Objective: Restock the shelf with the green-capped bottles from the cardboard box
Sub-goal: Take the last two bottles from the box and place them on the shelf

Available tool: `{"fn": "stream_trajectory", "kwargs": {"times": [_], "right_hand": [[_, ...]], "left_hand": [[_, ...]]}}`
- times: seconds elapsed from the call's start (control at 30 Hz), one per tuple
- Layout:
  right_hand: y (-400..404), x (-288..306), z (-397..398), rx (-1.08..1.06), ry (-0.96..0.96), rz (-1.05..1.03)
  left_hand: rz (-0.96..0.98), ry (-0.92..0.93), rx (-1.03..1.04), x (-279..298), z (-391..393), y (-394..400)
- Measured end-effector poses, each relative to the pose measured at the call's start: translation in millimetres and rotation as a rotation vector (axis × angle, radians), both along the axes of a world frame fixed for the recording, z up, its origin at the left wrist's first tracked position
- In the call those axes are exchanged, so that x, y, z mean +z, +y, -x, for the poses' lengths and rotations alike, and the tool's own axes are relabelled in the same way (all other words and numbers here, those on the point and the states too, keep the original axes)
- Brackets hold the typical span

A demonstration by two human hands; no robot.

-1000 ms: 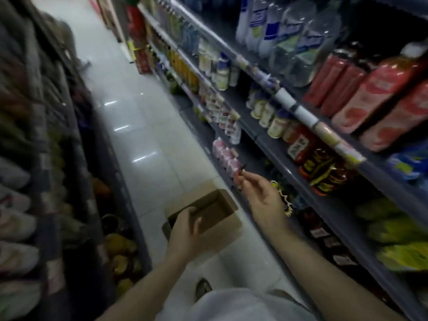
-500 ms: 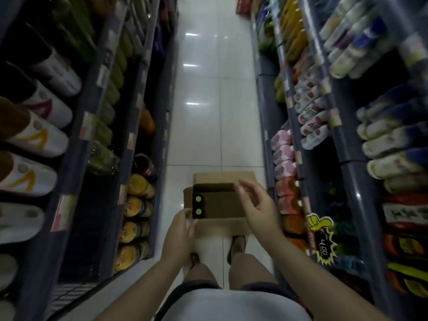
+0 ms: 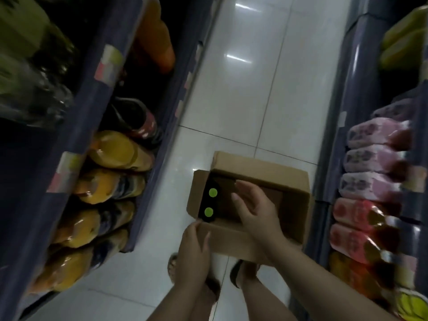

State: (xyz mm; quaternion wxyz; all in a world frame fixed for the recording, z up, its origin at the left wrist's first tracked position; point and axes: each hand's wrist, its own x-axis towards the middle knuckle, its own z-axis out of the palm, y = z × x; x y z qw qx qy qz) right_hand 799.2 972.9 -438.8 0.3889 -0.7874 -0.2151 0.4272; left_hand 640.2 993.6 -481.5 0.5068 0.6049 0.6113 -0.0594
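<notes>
Bottles (image 3: pixel 212 193) stand at the left end of the box (image 3: pixel 298 181) on the floor between the shelves; only two green caps show, the far one and a near one (image 3: pixel 208 212), bodies dark. They look rigid, smooth and fairly light, best taken round the neck just under the cap. Right hand (image 3: pixel 257 205) reaches into the box, fingers loosely spread, holding nothing. Left hand (image 3: pixel 193 249) grips the near wall. Rest of the box looks empty
</notes>
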Motion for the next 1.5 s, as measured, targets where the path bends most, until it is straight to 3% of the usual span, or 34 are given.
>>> {"fn": "stream_trajectory", "kwargs": {"times": [0.3,0.5,0.67,0.9,1.07,1.5], "right_hand": [[-0.4,-185.2,-5.4,0.33,-0.105,0.147],[5.7,-236.9,-7.7,0.494,-0.171,0.115],[17.9,-256.1,-4.9,0.556,-0.201,0.111],[22.0,-271.8,-4.0,0.57,-0.184,0.118],[14.8,-264.1,-6.4,0.499,-0.154,0.069],[-15.6,-144.1,-54.4,0.267,-0.181,-0.08]], "left_hand": [[0.006,0.074,0.126,-144.6,-28.8,-12.1],[-0.126,0.285,-0.06,-163.2,-40.1,-22.5],[-0.164,0.269,-0.162,-171.4,-42.1,-9.6],[-0.14,0.291,-0.167,-189.4,-43.8,-0.2],[-0.111,0.204,-0.092,-184.9,-31.6,-0.3],[-0.024,-0.24,0.125,-80.9,-55.3,16.8]]}}
